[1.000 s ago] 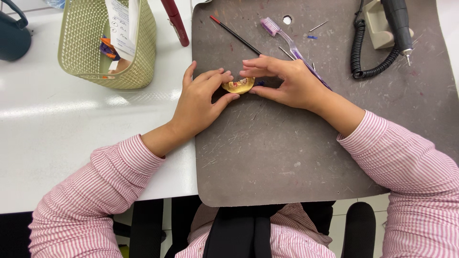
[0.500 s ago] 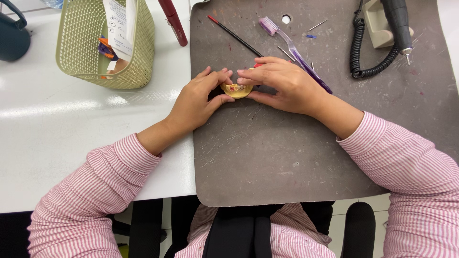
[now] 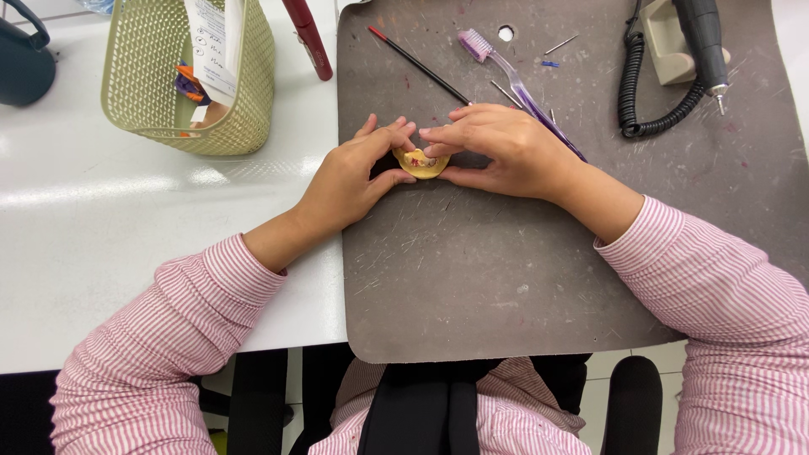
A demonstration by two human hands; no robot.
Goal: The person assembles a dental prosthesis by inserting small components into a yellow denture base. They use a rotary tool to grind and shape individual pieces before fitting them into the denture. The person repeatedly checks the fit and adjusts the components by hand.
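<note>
At the far left a dark bag (image 3: 25, 63) sits on the white table (image 3: 126, 244). Next to it stands a green basket (image 3: 190, 80) with papers inside, and a red pen (image 3: 308, 38) lies just beside the basket. Then the grey mat (image 3: 506, 278) begins.

The left hand (image 3: 350, 181) comes in from the lower left, its fingertips closed on the left end of a small yellow cast (image 3: 421, 163). The cast lies on the mat, in its upper middle part. Its long axis runs left to right, and its curved edge points toward the person. The right hand (image 3: 506, 152) grips the right end of the cast with narrow, bent fingers.

Behind the hands lie a black stick (image 3: 417, 63) and a purple toothbrush (image 3: 514, 80), both slanted. At the far right rests a handpiece (image 3: 704, 42) with a coiled cord (image 3: 636, 97).
</note>
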